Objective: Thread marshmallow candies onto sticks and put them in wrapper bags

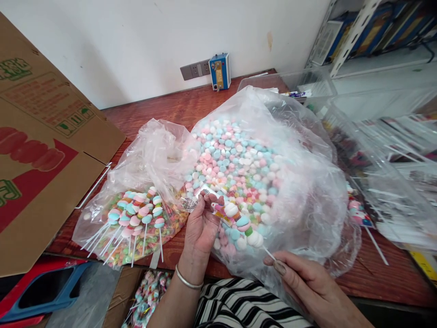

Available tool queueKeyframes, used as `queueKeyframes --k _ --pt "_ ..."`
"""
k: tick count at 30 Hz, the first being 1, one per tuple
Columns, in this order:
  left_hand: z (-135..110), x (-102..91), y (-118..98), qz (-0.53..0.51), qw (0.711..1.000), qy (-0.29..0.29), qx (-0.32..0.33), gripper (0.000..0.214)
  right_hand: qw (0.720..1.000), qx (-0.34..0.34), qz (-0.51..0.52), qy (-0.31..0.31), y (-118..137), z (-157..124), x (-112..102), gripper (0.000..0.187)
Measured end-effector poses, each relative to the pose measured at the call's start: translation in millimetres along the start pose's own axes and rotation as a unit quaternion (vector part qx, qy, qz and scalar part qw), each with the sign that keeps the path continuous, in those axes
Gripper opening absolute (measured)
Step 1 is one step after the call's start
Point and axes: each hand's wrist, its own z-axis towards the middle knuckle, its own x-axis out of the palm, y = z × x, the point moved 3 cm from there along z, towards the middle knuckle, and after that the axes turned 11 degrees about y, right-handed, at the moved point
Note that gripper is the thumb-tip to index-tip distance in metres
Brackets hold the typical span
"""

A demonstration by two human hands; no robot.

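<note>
My right hand (303,278) pinches the white stick of a marshmallow skewer (243,223), which slants up to the left. Its marshmallows are white, pink and blue, with green and orange gummy pieces between them. At the skewer's upper end, my left hand (204,223) is closed on a clear wrapper (191,203) with small dark print. A pink and yellow piece shows by its fingertips; whether the wrapper covers the skewer's tip I cannot tell. Behind both hands lies a big clear bag (300,182) of pastel marshmallows.
Several finished skewers (136,212) lie on a clear bag of gummy rings (170,225) at left. A cardboard box (44,159) stands far left. Clear plastic bins (368,164) fill the right side. Wrapped sweets (150,291) sit below the table edge. A blue device (220,72) stands by the wall.
</note>
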Motion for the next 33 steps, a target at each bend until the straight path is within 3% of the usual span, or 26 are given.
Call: queueKeyframes --k 10,20,23,28,31,33 --pt "0.2 -0.9 1.1 0.029 0.999 0.009 0.033 0.025 0.988 -0.031 -0.149 -0.019 -0.2 -7.3 -11.1 0.033" --pt "1.7 1.8 2.1 0.12 0.993 0.008 0.003 0.011 0.967 -0.05 -0.226 -0.103 -8.1 -11.1 -22.9 0.027" --pt "3.5 2.4 5.4 0.118 0.993 0.003 -0.015 0.009 0.941 -0.108 -0.284 -0.149 -3.3 -11.0 -23.0 0.026" --pt "7.7 2.2 10.9 0.08 0.995 -0.062 -0.004 0.017 0.887 -0.188 -0.379 -0.184 -1.1 -10.5 -19.3 0.032" --pt "9.2 3.6 13.6 0.056 0.995 -0.081 -0.004 0.019 0.891 -0.171 -0.378 -0.183 -6.6 -10.0 -17.9 0.031" --pt "9.6 4.3 15.0 0.051 0.996 -0.076 -0.013 0.021 0.914 -0.138 -0.337 -0.179 -9.9 -9.0 -18.5 0.03"
